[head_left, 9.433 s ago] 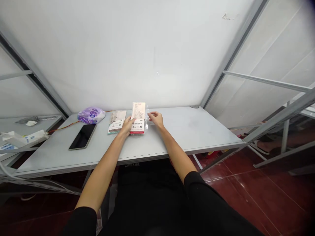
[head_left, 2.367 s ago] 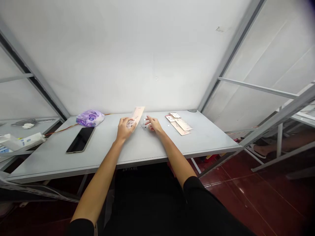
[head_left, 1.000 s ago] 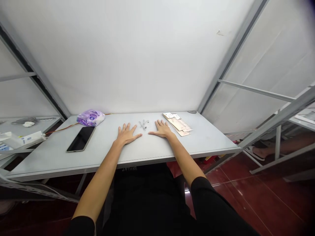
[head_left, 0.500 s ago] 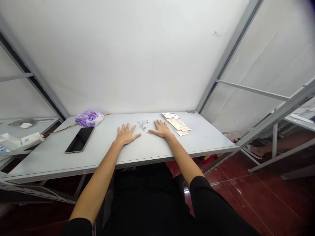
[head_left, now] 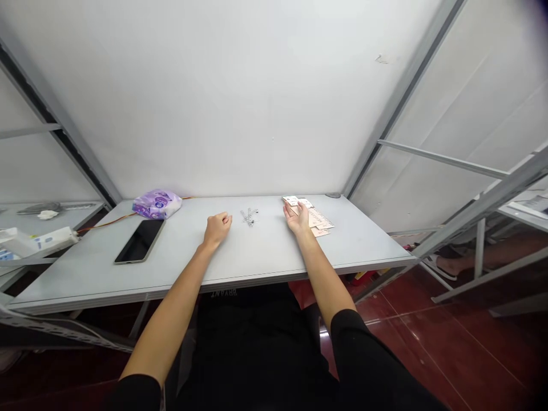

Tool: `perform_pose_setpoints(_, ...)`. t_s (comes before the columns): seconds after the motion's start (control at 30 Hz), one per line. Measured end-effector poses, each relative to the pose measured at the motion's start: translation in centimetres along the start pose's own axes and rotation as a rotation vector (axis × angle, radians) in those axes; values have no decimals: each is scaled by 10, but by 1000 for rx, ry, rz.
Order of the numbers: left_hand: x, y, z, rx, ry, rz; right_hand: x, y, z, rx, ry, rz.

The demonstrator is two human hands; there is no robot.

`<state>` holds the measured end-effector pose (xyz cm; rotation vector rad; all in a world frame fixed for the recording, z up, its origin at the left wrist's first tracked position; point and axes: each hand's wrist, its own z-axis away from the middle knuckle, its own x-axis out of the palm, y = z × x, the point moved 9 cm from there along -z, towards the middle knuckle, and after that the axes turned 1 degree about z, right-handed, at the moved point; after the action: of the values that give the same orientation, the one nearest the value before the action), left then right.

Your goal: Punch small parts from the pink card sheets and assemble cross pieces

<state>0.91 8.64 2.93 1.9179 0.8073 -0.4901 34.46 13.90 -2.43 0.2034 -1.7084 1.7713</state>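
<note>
My left hand rests on the grey table with its fingers curled loosely and nothing in it. A small heap of tiny metal parts lies a little to its right. My right hand reaches over the left edge of a stack of thin beige cards, fingers stretched out and touching them. The topmost small white cards lie just beyond the fingertips.
A dark phone lies flat at the table's left. A purple tissue pack sits behind it, with an orange cable running left. Grey frame bars slope on both sides. A side shelf holds white boxes.
Both hands lay flat and spread beside the metal parts. Now my right hand has shifted right onto the card stack, and my left hand has curled its fingers in.
</note>
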Motion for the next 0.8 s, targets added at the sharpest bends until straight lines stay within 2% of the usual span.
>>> perform_pose_setpoints(0.23, 6, -4, 0, 10, -56, 9, 6, -3, 6, -3, -17, 56)
perform_pose_setpoints(0.43, 7, -6, 0, 20, -50, 20, -3, -6, 9, -29, 147, -21)
perform_pose_setpoints(0.57, 2, -3, 0, 7, -4, 38, 2, -15, 18, -137, 167, 134)
perform_pose_setpoints(0.63, -3, 1, 1, 5, 28, 45, 17, -19, 26, -214, 90, 289)
perform_pose_setpoints(0.7, -9, 6, 3, 8, 71, 30, 42, -18, 36, -273, -35, 435)
perform_pose_setpoints(0.8, -20, 15, 6, 21, 137, -82, 88, 1, 51, -253, -253, 560)
